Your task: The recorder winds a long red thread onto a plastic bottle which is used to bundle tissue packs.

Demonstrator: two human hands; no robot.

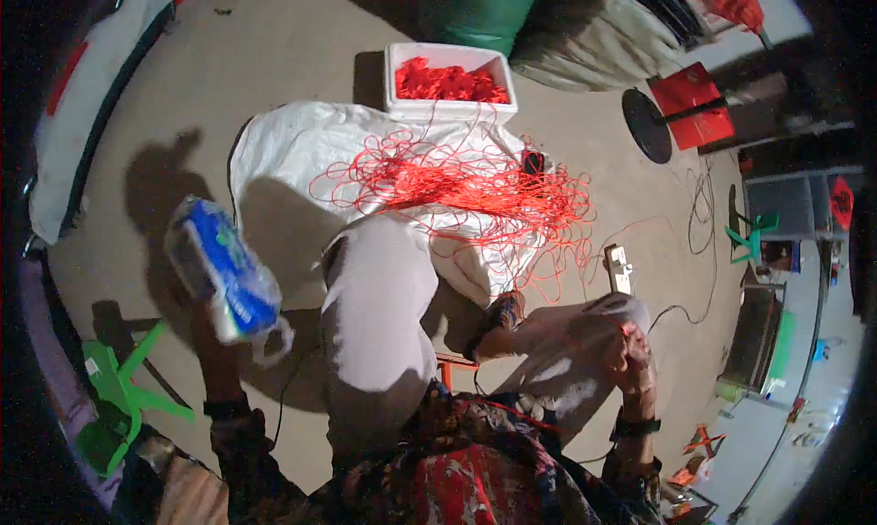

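Note:
At the left, a blue-and-white plastic-wrapped pack (227,260), its clear wrapper crumpled at both ends, is raised over the floor. My left hand (208,327) grips it from below, with most of the fingers hidden behind the pack. By my right knee, my right hand (632,360) is closed, fingers curled together. A small reddish spot shows at its fingertips, too small to name. Ahead of my knees, a loose tangle of thin red-orange cord (457,189) lies across a white woven sack (292,141).
Beyond the sack stands a white foam box (452,110) of red material. A small black object (533,162) sits in the cord. At right are a power strip (618,269) with cables and a black round base (647,126). A green stool (123,392) lies at left.

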